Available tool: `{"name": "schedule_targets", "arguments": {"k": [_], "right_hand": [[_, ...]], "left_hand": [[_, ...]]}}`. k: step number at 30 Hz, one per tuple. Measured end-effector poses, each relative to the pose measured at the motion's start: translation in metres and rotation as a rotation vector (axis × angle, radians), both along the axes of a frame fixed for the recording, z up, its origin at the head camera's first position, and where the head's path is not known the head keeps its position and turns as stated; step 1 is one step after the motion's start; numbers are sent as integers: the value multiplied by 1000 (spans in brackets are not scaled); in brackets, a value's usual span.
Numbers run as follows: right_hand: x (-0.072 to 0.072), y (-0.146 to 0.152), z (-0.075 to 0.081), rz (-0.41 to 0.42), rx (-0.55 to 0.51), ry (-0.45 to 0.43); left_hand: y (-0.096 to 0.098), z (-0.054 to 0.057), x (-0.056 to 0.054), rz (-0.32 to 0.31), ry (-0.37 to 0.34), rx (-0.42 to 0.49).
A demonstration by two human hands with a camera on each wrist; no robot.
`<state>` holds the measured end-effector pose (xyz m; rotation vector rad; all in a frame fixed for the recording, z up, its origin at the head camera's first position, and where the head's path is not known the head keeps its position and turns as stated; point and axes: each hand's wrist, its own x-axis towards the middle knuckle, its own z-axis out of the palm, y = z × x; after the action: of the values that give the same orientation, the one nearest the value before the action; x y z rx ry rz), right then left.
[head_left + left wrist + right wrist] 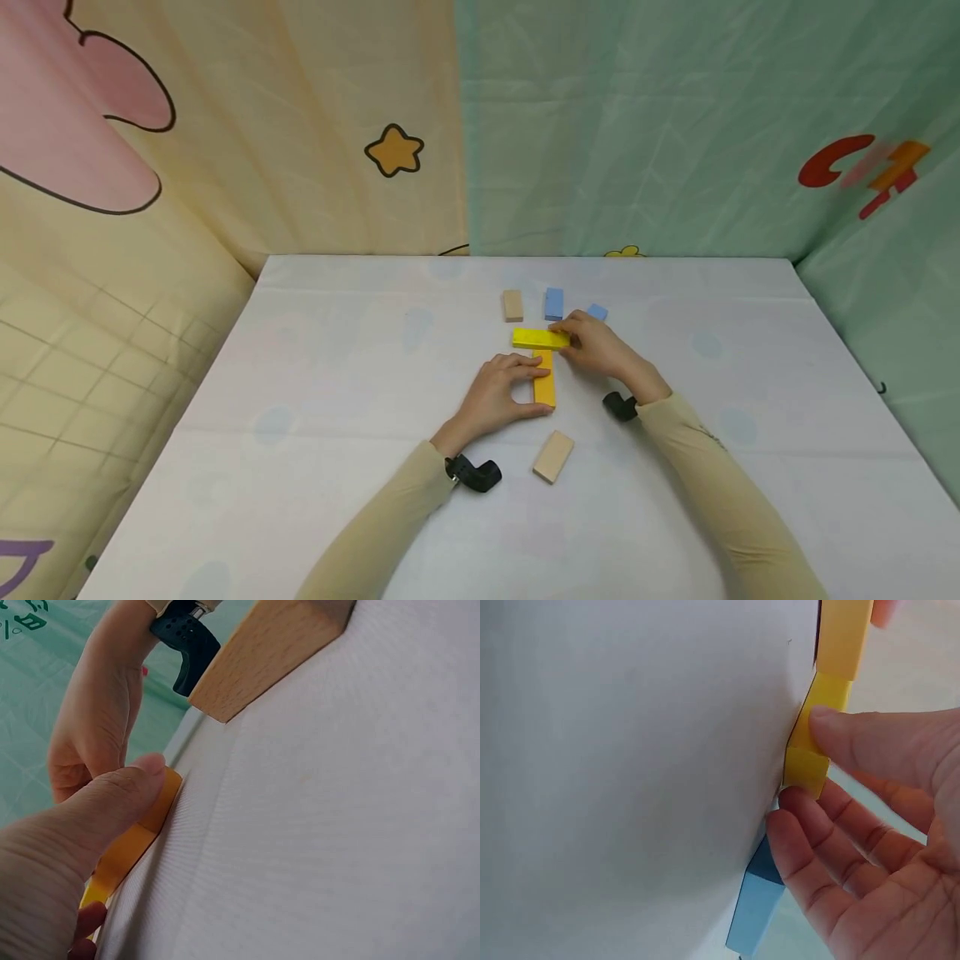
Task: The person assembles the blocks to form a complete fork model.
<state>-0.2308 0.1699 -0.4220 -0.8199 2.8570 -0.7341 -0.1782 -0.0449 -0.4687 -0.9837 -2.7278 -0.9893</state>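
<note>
An orange-yellow block (544, 390) lies lengthwise on the table, pointing away from me. My left hand (489, 398) grips it, thumb at its near end and fingertips by its far part. Across that far end lies a bright yellow block (531, 338), so the two form a T. My right hand (600, 347) pinches the yellow block's right end; in the right wrist view the thumb (855, 739) presses one side of it and the fingertips are at the other. Just beyond the right hand are a blue block (553, 304) and a partly hidden smaller-looking blue block (597, 312).
A plain wooden block (553, 457) lies at an angle nearer to me, between the forearms. Another wooden block (513, 306) is at the back, left of the blue ones. The white-covered table (337, 350) ends at curtains (637, 150) behind and at the sides.
</note>
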Motion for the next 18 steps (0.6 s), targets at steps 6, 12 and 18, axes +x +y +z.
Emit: {"name": "schedule_targets", "arguments": {"k": [6, 12, 18], "right_hand": [[-1, 1, -1, 14, -8, 13], [-1, 1, -2, 12, -13, 11], [-1, 2, -3, 7, -16, 10]], "left_hand": [[0, 1, 0, 2, 15, 8], [0, 0, 0, 12, 14, 2], [1, 2, 1, 11, 16, 11]]}}
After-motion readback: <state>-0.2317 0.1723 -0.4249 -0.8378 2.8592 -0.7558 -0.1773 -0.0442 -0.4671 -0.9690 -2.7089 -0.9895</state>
